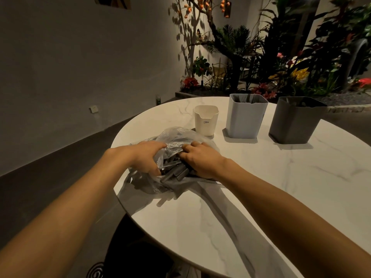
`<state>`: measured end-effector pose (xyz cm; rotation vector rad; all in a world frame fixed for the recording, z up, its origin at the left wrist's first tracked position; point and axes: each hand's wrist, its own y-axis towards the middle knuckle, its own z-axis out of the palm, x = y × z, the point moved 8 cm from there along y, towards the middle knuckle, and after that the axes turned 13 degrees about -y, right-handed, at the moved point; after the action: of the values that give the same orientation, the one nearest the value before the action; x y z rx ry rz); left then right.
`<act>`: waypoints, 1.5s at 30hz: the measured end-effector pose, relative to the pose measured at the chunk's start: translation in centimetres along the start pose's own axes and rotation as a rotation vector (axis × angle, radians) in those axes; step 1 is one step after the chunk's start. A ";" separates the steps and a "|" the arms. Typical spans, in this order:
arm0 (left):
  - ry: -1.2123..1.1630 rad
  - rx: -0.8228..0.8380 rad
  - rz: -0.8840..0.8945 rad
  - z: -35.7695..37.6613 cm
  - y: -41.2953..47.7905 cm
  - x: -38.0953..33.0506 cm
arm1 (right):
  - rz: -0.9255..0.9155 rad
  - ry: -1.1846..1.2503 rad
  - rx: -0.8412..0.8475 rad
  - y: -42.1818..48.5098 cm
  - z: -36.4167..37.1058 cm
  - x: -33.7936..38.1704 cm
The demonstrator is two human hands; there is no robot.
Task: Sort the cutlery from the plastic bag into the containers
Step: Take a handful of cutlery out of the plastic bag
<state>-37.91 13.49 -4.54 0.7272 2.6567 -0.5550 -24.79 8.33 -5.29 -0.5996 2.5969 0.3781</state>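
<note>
A crumpled clear plastic bag (176, 135) lies near the left edge of the round marble table (261, 197). Grey-handled cutlery (173, 171) shows in its open mouth. My left hand (144, 157) grips the bag's left side, thumb curled over the plastic. My right hand (200, 159) is at the bag's mouth with its fingers curled among the cutlery; what it holds is hidden. Behind the bag stand three containers: a small cream one (205, 121), a taller light grey one (245, 117) and a dark grey one (295, 121), the two taller ones with dark items inside.
The table's left edge runs close beside the bag, with dark floor below. Beyond the table a planter of foliage and flowers (281, 73) fills the back right. A plain wall stands to the left.
</note>
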 end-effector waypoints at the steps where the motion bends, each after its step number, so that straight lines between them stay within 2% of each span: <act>1: -0.025 0.019 -0.006 0.0 -0.1 0.1 | 0.009 0.016 -0.006 -0.1 -0.1 -0.2; 6: -0.227 0.163 -0.044 -0.2 -1.0 0.3 | 0.059 0.197 -0.023 -0.6 -0.8 -1.4; 12: -0.301 0.166 0.050 -1.0 -1.0 -0.1 | 0.192 0.483 -0.062 -1.4 -1.3 -3.1; 21: -0.367 -0.181 0.182 -3.9 -0.9 -0.9 | 0.249 0.648 -0.074 -2.1 -0.5 -4.5; 24: -0.340 -0.230 0.221 -4.1 -0.9 -1.5 | 0.255 0.730 -0.094 -2.4 -0.6 -5.2; 30: -0.269 -0.295 0.281 -3.0 -0.4 -3.6 | 0.401 1.014 -0.119 -2.0 0.5 -5.7; 37: -0.414 -0.509 0.342 -3.8 0.1 -6.5 | 0.383 1.120 -0.137 -0.8 0.0 -5.1; 41: -0.377 -0.594 0.435 -4.4 -0.2 -7.4 | 0.401 1.198 -0.190 -1.1 -0.6 -5.5; 45: -0.343 -0.647 0.428 -5.0 -0.5 -7.6 | 0.382 1.270 -0.231 -1.6 -1.6 -5.8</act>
<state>-33.01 12.21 3.03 0.8550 2.0756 0.2678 -19.95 8.42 -1.34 -0.4792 3.9582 0.5307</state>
